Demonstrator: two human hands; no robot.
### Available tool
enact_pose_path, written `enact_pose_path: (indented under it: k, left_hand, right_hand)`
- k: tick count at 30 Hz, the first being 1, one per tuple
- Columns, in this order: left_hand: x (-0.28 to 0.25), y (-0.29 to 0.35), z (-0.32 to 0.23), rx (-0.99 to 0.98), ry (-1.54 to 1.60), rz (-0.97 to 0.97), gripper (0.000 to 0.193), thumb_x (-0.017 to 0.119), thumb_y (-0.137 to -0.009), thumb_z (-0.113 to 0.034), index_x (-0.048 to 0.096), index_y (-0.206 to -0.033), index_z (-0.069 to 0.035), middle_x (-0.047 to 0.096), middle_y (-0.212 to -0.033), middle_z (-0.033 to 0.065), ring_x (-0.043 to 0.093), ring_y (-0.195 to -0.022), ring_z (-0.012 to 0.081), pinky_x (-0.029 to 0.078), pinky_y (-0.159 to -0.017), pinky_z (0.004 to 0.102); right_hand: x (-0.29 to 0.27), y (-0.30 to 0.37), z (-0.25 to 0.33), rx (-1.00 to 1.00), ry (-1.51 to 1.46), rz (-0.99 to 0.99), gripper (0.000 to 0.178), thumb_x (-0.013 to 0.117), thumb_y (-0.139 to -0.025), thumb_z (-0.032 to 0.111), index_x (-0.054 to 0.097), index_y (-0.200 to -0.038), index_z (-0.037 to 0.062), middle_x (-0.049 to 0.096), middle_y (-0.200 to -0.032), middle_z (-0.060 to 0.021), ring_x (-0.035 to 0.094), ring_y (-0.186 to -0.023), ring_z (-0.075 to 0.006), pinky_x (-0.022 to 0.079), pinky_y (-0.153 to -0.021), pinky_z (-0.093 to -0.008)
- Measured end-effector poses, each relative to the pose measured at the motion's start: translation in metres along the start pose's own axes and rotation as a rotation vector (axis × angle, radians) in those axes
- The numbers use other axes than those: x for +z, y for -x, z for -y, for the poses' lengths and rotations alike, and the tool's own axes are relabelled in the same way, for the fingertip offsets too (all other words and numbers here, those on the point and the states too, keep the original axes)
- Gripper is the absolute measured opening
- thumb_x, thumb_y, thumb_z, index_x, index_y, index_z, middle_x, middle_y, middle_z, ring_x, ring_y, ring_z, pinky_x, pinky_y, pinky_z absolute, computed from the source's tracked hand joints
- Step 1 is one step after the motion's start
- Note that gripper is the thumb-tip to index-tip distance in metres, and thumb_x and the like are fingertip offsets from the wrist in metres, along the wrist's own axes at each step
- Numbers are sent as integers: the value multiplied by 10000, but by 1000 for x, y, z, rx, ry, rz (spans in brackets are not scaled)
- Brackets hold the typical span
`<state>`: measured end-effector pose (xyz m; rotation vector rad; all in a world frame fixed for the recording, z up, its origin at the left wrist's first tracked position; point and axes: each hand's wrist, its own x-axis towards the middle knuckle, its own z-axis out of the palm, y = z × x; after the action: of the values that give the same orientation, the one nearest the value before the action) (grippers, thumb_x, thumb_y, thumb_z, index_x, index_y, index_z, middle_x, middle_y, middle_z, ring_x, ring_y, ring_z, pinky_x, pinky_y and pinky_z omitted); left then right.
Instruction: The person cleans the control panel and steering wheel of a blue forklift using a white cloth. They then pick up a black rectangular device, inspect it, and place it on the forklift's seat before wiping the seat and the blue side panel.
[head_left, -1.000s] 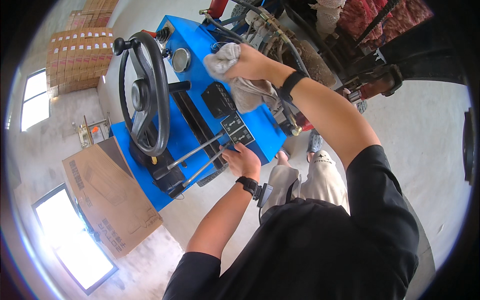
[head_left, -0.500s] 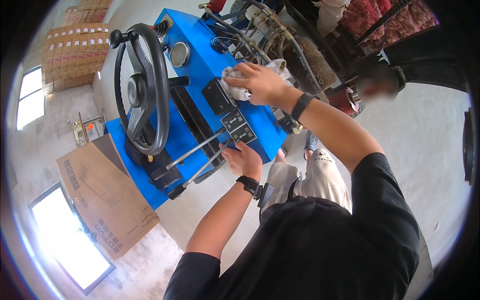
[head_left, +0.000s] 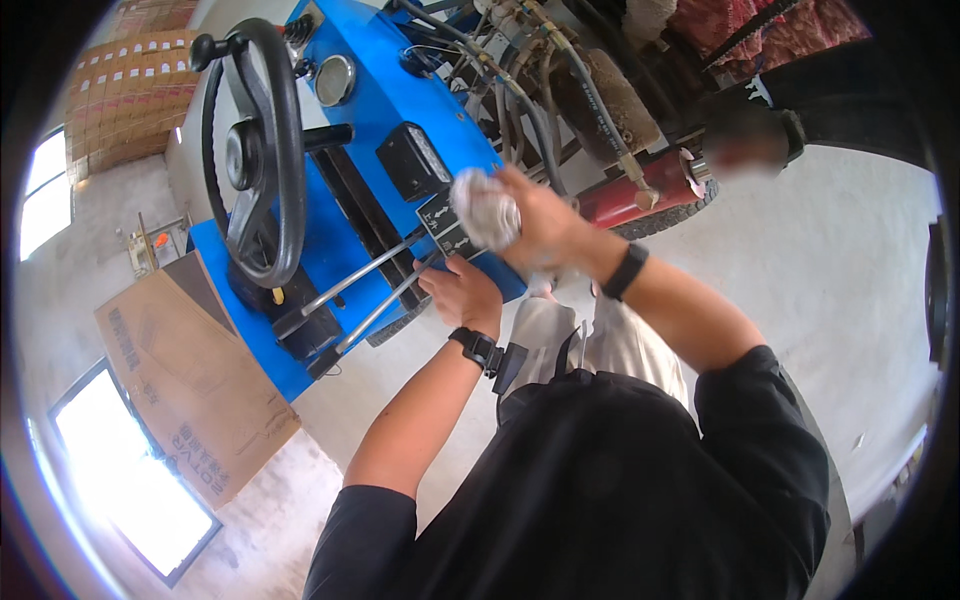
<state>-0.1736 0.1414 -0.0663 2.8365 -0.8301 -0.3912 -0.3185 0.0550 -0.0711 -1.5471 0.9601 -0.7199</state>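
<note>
A crumpled whitish cloth (head_left: 487,210) is bunched in my right hand (head_left: 550,228), whose fingers close round it; both are somewhat blurred. The cloth is over the right part of a black label plate (head_left: 436,215) on a blue machine console (head_left: 375,90). My left hand (head_left: 467,298) rests at the console's near edge, thumb and forefinger apart beside the base of the nearer metal lever (head_left: 378,312). A second lever (head_left: 362,272) runs alongside. Just beyond the plate is a black rectangular lamp (head_left: 415,162) with a clear front.
A black steering wheel (head_left: 285,150) stands left of the console, near a round gauge (head_left: 335,80). Hoses (head_left: 590,95) and a red cylinder (head_left: 630,192) lie at the far right. A large cardboard box (head_left: 200,390) leans at the left; stacked cartons (head_left: 130,95) stand behind.
My right hand has drawn the cloth off the area beside the lamp, toward me and over the label plate. The whole view has shifted slightly; my left hand stays by the lever.
</note>
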Motion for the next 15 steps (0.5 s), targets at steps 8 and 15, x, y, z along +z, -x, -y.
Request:
enact_pose_path:
  k: [8,15]
  left_hand:
    - [-1,3,1,-20,9,33,681,359,-1003,-398,296,-1563,-16,480,-1445,235,618,-1135,476,504,-942,571]
    - [-14,9,-19,-23,54,30,616,350,-1008,-370,366,-1496,5,509,-1410,251,560,-1218,457,480,-984,559]
  right_hand:
    - [17,4,-20,481,-175,-34,536,785,-757,252,670,-1268,139,683,-1148,-195,665,-1097,-427,541,-953,-453]
    - [17,-127,-55,458,-233,-420,378,704,-850,273,680,-1172,77,720,-1113,-228,669,-1102,-432,535,-949,-468]
